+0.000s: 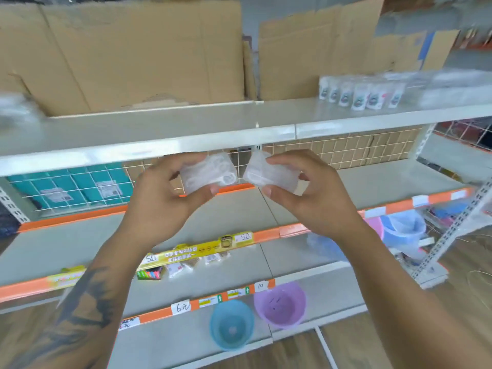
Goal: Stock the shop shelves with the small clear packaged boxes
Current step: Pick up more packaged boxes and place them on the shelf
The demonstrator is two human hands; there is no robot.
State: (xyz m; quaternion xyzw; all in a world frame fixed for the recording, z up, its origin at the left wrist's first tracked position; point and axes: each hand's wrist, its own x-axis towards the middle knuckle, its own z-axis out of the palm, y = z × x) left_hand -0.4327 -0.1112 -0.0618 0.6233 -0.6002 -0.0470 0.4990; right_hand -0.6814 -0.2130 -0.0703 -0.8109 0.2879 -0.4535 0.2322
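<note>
Grey metal shop shelving (149,145) across the view, flattened cardboard (138,57) standing at 11 o'clock on the top tier. White labelled packets (359,95) in a row at 1 o'clock. Lilac plastic bowl (280,306) and blue plastic bowl (231,324) at 6 o'clock on the lowest tier. Left hand (159,201) pinching left clear box (209,173), thumb below, fingers on top. Right hand (316,193) pinching right clear box (270,174) likewise. Boxes just beside each other, level with the second shelf edge.

Both hands (162,198) (314,195) raised side by side, fingers (282,162) pinching.
</note>
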